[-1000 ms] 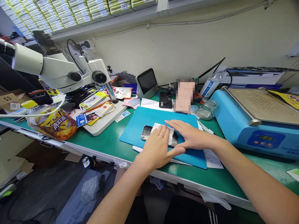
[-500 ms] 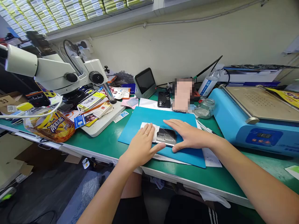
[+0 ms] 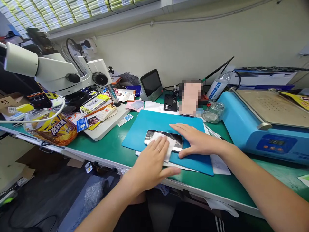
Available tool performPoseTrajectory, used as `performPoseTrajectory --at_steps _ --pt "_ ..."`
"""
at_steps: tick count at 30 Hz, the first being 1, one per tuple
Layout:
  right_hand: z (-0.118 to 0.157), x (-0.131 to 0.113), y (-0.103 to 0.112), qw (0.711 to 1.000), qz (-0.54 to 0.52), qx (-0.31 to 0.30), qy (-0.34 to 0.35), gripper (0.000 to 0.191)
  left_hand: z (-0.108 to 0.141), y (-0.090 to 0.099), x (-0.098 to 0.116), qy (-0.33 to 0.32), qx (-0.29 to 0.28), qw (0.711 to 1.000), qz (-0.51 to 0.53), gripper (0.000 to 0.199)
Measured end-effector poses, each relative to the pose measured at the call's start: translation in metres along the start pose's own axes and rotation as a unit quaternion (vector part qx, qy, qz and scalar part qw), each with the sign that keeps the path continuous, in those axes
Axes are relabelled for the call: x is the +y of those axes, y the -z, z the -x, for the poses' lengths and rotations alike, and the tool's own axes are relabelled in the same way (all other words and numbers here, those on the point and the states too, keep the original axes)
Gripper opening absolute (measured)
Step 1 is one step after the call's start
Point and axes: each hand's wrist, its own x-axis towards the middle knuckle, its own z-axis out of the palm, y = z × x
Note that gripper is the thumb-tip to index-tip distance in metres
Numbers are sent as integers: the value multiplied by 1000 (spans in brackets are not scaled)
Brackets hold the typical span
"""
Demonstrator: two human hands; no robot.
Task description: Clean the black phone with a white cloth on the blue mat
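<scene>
White tissue [image 3: 171, 146] sweeps back to mid-length of the smartphone [image 3: 177, 140] beneath the flattened left hand [image 3: 152, 164], baring its nine-o'clock end! Right hand [image 3: 196, 140], spread, gripping nothing, frames three o'clock; smartphone's on the blue mat [image 3: 164, 120].

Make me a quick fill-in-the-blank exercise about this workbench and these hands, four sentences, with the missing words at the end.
1. The left hand rests on a ____ cloth that covers part of a phone.
2. The right hand is beside the phone; of the two hands, only the ____ one shows a ring.
3. The tabletop around the blue mat is ____.
4. The large drink bottle has a ____ cap.

Missing words, in order: white; left; green; yellow.
</scene>
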Motion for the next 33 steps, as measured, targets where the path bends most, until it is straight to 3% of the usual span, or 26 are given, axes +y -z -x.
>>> performPoseTrajectory --at_steps 3,6,10,14,17,20,24,29,33 --pt "0 -3 2 1000 -1 -3 -4 124 0 4 -14 47 -1 999 -26 93" --pt "0 -2 2 1000 2 -7 -8 125 -14 -1 -9 70 10 997 -36 98" --pt "0 4 -2 1000 1 -3 0 119 -34 -11 18 38 23 999 -6 103" --pt "-1 8 -4 1000 2 13 12 118 -30 -13 31 -9 27 999 20 100" --pt "0 4 -2 1000 2 5 5 121 -14 -8 19 -20 21 999 23 95" --pt "0 0 1 1000 6 -8 -2 124 -5 -1 -3 22 20 999 13 93" --pt "0 1 1 1000 -1 -8 -6 123 -18 2 -14 53 17 998 0 90" --pt "-1 8 -4 1000 2 5 12 114 -43 -7 19 8 13 1000 27 99" --pt "-1 10 -6 1000 5 19 21 113 -35 -11 34 -29 22 998 41 97"
